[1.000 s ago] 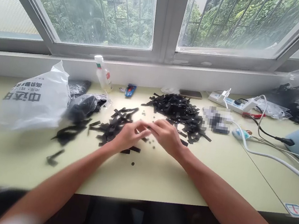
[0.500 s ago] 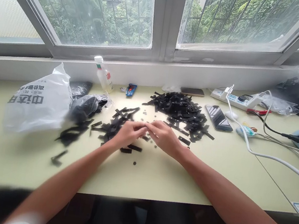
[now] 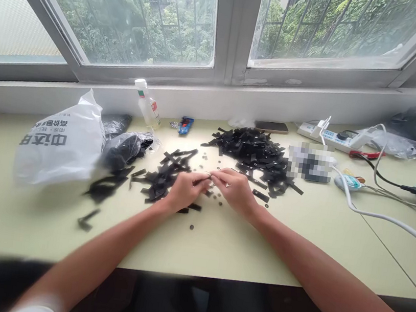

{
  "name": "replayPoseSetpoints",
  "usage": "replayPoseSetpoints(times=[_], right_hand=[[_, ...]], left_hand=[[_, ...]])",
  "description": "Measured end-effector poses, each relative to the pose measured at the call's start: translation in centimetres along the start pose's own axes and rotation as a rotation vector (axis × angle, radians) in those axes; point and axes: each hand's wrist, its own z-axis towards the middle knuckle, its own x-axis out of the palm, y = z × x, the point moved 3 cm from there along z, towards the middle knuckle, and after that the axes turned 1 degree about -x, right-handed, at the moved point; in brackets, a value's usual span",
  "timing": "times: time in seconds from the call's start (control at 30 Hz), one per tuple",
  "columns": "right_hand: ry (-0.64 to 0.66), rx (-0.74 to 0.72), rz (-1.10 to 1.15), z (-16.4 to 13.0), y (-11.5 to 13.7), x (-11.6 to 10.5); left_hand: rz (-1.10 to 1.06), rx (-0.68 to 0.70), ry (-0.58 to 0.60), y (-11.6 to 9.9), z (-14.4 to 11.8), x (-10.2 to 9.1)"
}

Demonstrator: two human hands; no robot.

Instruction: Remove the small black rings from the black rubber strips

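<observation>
1. The left hand (image 3: pixel 183 190) and right hand (image 3: pixel 234 190) meet fingertip to fingertip at frame centre, pinching 1 small black strip (image 3: pixel 205 178) between them.
2. Since 1 second ago they have crept slightly up the table (image 3: pixel 218 245), grip unchanged: the same fiddling goes on.
3. The big strip pile (image 3: pixel 254 155) lies just above the right hand; a smaller pile (image 3: pixel 162 175) sits left.

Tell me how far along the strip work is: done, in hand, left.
Which heap is finished cannot be told. A big pile of black strips lies behind the right hand; a smaller scatter of strips lies by the left hand. In hand: both hands meet fingertip to fingertip over one small piece, too small to make out. Loose small round pieces and bagged black stock lie on the table.
</observation>
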Motion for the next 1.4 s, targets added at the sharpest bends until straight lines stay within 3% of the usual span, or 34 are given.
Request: replayPoseSetpoints(times=[0.37, 0.7, 0.87, 1.13, 1.4], right_hand=[[0.011, 0.086, 0.08, 0.2, 0.2, 0.2], [0.01, 0.159, 0.061, 0.7, -0.6, 0.4], [0.034, 0.186, -0.063, 0.6, -1.5, 0.2], [-0.065, 0.065, -0.189, 0.4, -0.7, -0.2], [-0.024, 0.062, -0.154, 0.2, -0.9, 0.3]], left_hand=[[0.107, 0.139, -0.012, 0.2, 0.1, -0.1], [0.02, 0.0, 0.049, 1.3, 0.8, 0.1], [-0.023, -0.07, 0.023, 1.4, 1.1, -0.3], [0.01, -0.116, -0.033, 1.4, 1.3, -0.5], [0.039, -0.093, -0.03, 1.5, 1.3, -0.5]])
